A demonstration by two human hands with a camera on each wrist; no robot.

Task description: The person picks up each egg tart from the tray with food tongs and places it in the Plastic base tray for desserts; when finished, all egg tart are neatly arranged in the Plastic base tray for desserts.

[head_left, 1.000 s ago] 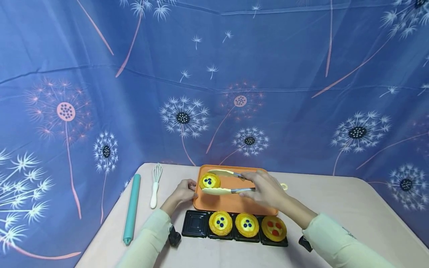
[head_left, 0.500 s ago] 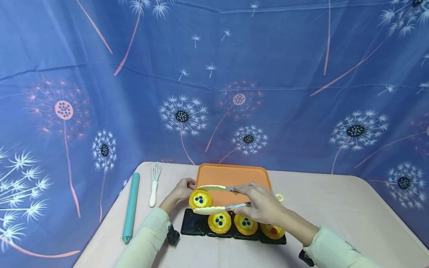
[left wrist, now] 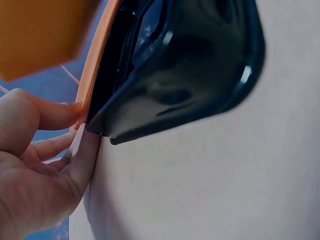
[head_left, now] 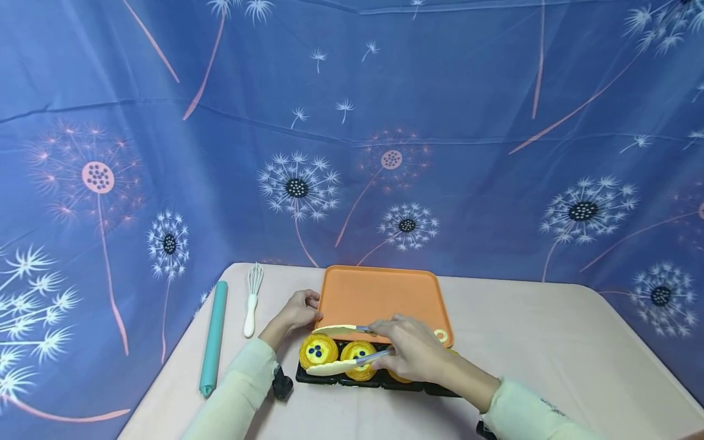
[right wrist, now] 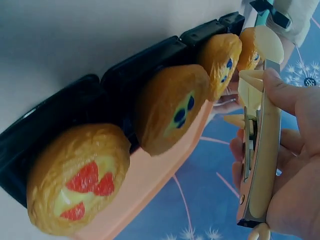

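My right hand (head_left: 412,348) grips a pair of tongs (right wrist: 265,165) with cream tips and metal arms. Between the tips is an egg tart (head_left: 319,351) with blue berries, at the leftmost cup of the black plastic tray (head_left: 316,378); whether it touches the cup's bottom cannot be seen. Further tarts sit to its right, among them a blueberry tart (right wrist: 172,110) and a strawberry tart (right wrist: 80,175). My left hand (head_left: 301,310) pinches the left edge of the orange tray (head_left: 379,299) between thumb and fingers, beside the black tray's corner in the left wrist view.
A teal rolling pin (head_left: 213,339) and a white whisk (head_left: 252,305) lie at the left of the pale tabletop (head_left: 511,324). Behind the table hangs a blue cloth (head_left: 478,183) with dandelions. The orange tray lies directly behind the black one.
The tongs have carried the blueberry tart from above the orange tray towards me and left, down to the leftmost black cup. My left hand stays at the orange tray's edge.
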